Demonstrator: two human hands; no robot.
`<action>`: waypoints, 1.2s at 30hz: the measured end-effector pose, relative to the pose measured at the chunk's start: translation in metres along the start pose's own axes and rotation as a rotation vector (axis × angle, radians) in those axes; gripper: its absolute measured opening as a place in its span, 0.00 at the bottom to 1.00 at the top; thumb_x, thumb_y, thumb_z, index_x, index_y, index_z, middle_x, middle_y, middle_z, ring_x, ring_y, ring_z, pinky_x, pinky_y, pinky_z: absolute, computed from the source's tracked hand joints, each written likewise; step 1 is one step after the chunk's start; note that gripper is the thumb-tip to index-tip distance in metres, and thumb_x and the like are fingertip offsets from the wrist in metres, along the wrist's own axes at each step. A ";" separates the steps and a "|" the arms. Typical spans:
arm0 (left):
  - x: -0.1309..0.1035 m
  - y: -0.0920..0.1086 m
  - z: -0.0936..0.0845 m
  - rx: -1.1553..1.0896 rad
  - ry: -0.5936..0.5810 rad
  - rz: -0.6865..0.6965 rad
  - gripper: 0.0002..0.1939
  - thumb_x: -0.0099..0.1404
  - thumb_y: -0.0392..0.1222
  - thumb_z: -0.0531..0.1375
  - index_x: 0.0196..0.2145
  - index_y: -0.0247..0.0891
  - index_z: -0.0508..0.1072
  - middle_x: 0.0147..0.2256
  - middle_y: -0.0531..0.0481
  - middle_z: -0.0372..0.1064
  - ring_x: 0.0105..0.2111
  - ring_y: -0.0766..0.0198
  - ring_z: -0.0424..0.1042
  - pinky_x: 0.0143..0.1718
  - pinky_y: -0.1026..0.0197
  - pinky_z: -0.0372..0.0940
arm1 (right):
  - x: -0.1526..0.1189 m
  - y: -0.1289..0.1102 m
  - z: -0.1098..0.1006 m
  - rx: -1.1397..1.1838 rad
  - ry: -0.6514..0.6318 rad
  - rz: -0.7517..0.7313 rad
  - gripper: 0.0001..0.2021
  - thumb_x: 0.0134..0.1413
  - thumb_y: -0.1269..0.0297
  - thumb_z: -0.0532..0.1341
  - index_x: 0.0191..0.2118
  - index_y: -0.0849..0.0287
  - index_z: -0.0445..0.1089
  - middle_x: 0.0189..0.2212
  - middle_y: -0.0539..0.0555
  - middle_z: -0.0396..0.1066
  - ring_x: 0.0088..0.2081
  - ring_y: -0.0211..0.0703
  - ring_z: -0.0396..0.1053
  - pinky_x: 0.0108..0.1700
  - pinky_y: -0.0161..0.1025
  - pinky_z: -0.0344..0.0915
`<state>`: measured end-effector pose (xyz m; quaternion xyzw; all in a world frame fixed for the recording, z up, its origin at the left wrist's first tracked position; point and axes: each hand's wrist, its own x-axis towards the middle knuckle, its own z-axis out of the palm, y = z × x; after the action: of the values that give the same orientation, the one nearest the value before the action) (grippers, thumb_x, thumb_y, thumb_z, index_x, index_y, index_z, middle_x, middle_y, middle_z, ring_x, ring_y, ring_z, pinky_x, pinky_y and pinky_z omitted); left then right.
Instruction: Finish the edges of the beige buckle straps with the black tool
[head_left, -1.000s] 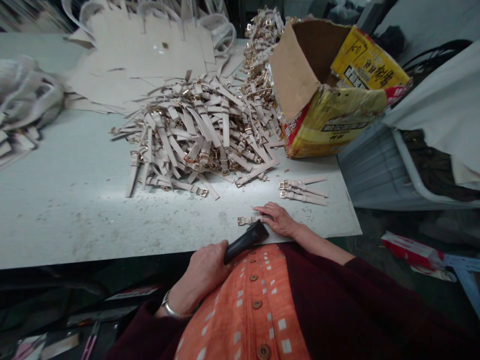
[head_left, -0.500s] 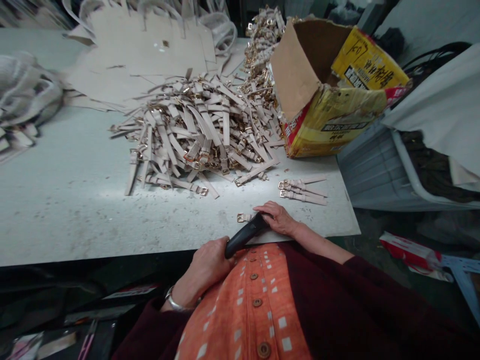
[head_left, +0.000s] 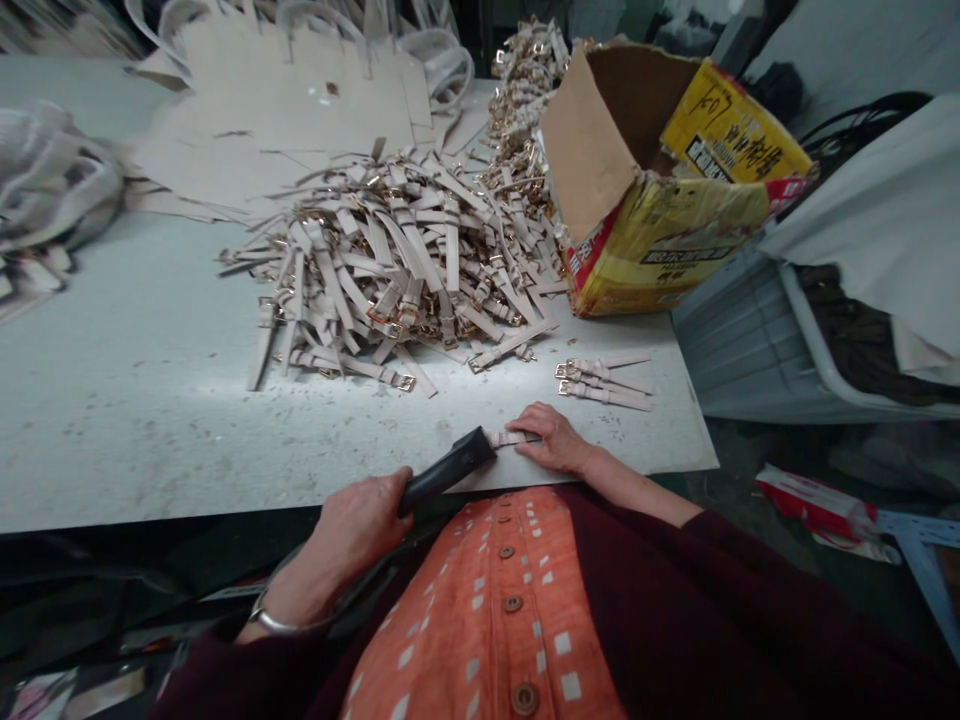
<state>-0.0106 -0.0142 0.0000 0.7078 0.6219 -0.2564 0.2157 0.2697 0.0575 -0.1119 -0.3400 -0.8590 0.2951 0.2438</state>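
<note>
My left hand [head_left: 364,525] is wrapped around the handle of a black handheld tool [head_left: 450,470], whose exact kind I cannot make out. The tool's wide head lies over the left end of a short beige buckle strap [head_left: 506,438] and hides that end. On the strap's right part rest the fingers of my right hand [head_left: 553,438], pinching or pressing it near the table's front edge. Three similar buckle straps [head_left: 604,384] lie side by side just beyond my right hand, their buckles to the left. Farther back sits a big heap of such straps [head_left: 405,260].
A yellow cardboard box [head_left: 660,230] stands open at the table's right end. Beyond the heap lie flat beige panels [head_left: 292,100], and pale bundled pieces [head_left: 52,190] are at the left. A grey bin [head_left: 735,340] with dark material stands right of the table [head_left: 150,400].
My left hand has drawn the black tool leftward along the strap, from beside my right fingers to the strap's left end. My right hand has stayed in place.
</note>
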 end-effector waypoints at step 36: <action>0.010 0.027 -0.002 -0.169 -0.032 0.018 0.15 0.54 0.40 0.52 0.40 0.40 0.68 0.34 0.45 0.73 0.35 0.57 0.72 0.33 0.61 0.60 | -0.014 -0.008 0.006 0.002 0.072 -0.032 0.06 0.56 0.68 0.54 0.33 0.58 0.68 0.31 0.55 0.67 0.36 0.43 0.62 0.39 0.41 0.61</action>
<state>0.0172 -0.0089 -0.0053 0.6885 0.6314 -0.2124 0.2869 0.2712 0.0403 -0.1137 -0.3363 -0.8547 0.2798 0.2796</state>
